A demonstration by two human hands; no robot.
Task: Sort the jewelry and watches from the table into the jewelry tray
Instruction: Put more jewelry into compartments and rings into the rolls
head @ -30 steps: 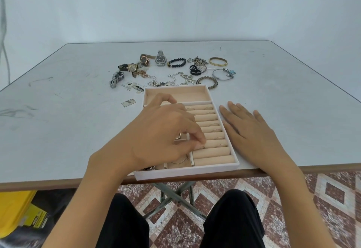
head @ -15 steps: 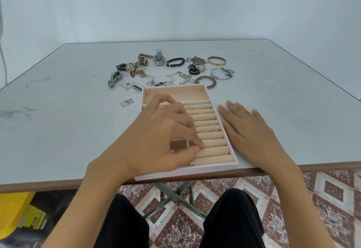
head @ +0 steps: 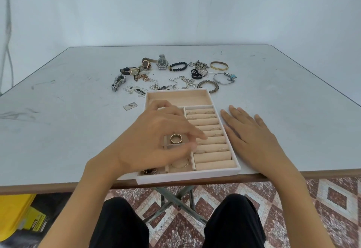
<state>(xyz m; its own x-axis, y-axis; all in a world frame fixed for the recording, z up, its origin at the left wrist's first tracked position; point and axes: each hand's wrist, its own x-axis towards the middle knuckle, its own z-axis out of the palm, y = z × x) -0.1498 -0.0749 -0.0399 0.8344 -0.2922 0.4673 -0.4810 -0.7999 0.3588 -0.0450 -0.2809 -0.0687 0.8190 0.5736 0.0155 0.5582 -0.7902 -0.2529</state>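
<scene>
The white jewelry tray (head: 224, 171) with beige lining sits at the table's near edge. Its right side holds ring rolls (head: 211, 150) with several rings tucked in. My left hand (head: 156, 140) hovers over the tray's left compartments, fingers and thumb spread apart. In the gap between them a gold ring (head: 175, 138) lies in a small compartment. A thin bangle (head: 179, 164) rests in the compartment nearer me. My right hand (head: 252, 140) lies flat on the table against the tray's right side. Watches (head: 162, 63) and bracelets (head: 219, 65) lie behind the tray.
Loose chains and charms (head: 175, 84) are scattered just beyond the tray's far rim. A small silver tag (head: 130, 106) lies left of the tray. A yellow bin (head: 13, 214) stands on the tiled floor below the table's left edge.
My left hand's fingers and thumb were pinched together low in the tray; they have now parted and lifted, uncovering the gold ring in its compartment. My right hand has stayed put.
</scene>
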